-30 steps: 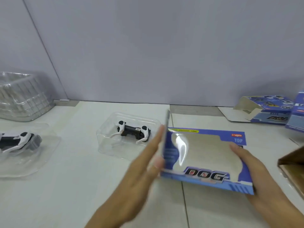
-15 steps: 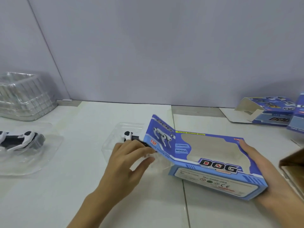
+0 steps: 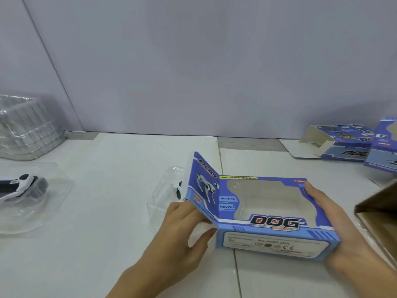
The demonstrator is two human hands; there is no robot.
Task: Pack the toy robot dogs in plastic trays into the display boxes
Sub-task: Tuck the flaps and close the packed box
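On table (image 3: 107,211), both hands gripped empty display box (image 3: 268,222), left hand (image 3: 184,229) pinching flap, right hand (image 3: 335,218) clasping end; trayed dogs (image 3: 178,190) unpacked.

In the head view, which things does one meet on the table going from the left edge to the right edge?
Stack of clear trays → toy dog in tray → left hand → blue display box → right hand → brown carton.

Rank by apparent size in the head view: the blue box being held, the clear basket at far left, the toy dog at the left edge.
1. Blue box, though it is nearest the camera.
2. Clear basket, partly cut off.
3. Toy dog, also cut off.
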